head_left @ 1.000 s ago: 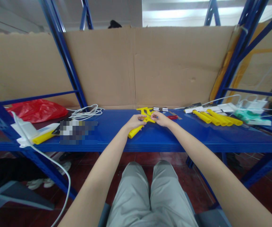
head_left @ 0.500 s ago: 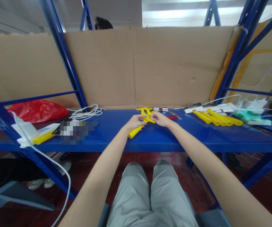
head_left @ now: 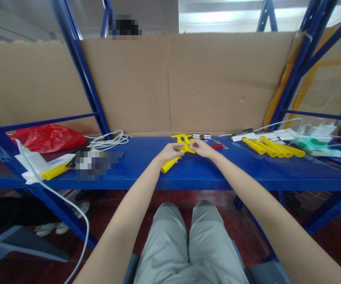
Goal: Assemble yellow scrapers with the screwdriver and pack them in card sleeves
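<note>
Head view: yellow plastic tool with a round handle and open-framed head [head_left: 186,148] lies on the shiny blue tabletop [head_left: 137,162], mid-scene. Bare left hand [head_left: 172,152] is closed around it, about where handle meets head; handle sticks out near-left of the grip, head beyond it. Bare right hand [head_left: 199,148] has fingers narrowly bunched at the head's right side; can't tell if they pinch anything. Long axis runs near-left to far-right, head pointing far.
</note>
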A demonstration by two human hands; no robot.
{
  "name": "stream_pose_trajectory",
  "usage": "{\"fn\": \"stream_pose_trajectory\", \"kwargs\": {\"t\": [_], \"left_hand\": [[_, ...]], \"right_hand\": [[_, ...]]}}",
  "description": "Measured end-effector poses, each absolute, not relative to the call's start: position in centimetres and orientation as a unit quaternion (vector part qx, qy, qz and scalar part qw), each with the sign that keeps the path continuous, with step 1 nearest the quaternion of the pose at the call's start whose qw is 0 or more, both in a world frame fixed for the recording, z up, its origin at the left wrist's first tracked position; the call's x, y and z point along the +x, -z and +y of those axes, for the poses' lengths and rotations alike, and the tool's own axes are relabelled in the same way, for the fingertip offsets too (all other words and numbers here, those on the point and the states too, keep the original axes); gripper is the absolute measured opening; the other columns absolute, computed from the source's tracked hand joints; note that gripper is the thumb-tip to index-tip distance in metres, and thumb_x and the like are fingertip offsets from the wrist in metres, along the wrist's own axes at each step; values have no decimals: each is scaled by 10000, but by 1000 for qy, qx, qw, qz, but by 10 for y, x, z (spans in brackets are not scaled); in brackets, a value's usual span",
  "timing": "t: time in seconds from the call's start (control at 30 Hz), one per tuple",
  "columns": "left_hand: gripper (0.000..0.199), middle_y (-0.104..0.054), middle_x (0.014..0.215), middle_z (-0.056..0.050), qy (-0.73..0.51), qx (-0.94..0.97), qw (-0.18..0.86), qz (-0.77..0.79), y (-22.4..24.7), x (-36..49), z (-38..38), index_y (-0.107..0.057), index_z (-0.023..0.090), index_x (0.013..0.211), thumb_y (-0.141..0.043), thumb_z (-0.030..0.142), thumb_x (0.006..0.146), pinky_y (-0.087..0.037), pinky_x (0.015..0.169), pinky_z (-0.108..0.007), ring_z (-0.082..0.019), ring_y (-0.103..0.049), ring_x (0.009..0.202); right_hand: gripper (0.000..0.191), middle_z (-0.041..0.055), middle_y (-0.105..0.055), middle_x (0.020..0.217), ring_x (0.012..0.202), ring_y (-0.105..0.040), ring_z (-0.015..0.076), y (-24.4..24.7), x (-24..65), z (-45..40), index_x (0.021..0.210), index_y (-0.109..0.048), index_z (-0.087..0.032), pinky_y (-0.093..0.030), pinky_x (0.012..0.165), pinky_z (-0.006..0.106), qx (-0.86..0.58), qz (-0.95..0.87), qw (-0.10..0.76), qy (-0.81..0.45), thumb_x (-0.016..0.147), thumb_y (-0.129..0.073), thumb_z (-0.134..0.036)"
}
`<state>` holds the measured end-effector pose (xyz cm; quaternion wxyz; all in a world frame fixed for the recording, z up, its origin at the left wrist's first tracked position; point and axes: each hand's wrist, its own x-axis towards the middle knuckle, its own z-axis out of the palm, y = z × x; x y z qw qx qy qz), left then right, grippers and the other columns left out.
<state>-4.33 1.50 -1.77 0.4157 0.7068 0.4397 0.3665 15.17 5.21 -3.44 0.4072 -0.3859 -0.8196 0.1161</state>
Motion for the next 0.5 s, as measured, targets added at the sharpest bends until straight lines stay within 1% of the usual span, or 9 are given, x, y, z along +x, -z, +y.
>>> {"fn": "stream_pose_trajectory", "kwargs": {"t": [0.17,0.23,0.27,0.33,0.43,0.5], "left_hand": [[533,-607,1144,-134,-366,710,407,443,19,-44,16,-577,123,1211,-682,88,689,-498,470,-189,-59,-583,550],[530,-607,1143,-133,-369,710,404,443,19,-44,17,-582,127,1207,-692,99,689,-496,471,-192,-61,-586,550],[529,-608,1140,-133,-370,710,404,443,19,-44,17,-583,128,1205,-698,105,689,-496,472,-195,-63,-588,550],[523,-616,1122,-129,-372,709,402,444,19,-44,17,-587,128,1200,-706,113,690,-495,473,-200,-66,-591,546],[498,-629,1091,-125,-370,710,401,445,20,-44,18,-586,120,1191,-692,112,705,-497,477,-205,-69,-591,540],[486,-634,1083,-125,-370,711,402,441,21,-45,19,-585,115,1186,-681,105,710,-503,488,-206,-68,-590,539]], "right_hand": [[34,8,-572,772,722,-525,145,36,155,61,734,-499,-193,-439,758,322,-419,-780,446,-134,748,-524,-173],[67,5,-580,771,718,-538,142,36,155,61,738,-492,-193,-451,746,318,-439,-756,461,-155,735,-550,-160],[88,1,-580,755,703,-544,138,35,154,59,740,-485,-195,-458,721,307,-450,-742,466,-174,730,-562,-152],[125,-12,-571,688,626,-544,127,32,153,54,755,-473,-199,-459,620,268,-474,-710,466,-232,730,-576,-134],[143,-33,-545,568,461,-494,106,27,150,41,799,-476,-203,-384,441,213,-490,-677,435,-336,752,-570,-106],[140,-41,-527,510,400,-458,94,24,148,33,801,-487,-200,-336,384,195,-483,-666,427,-375,763,-571,-94]]}}
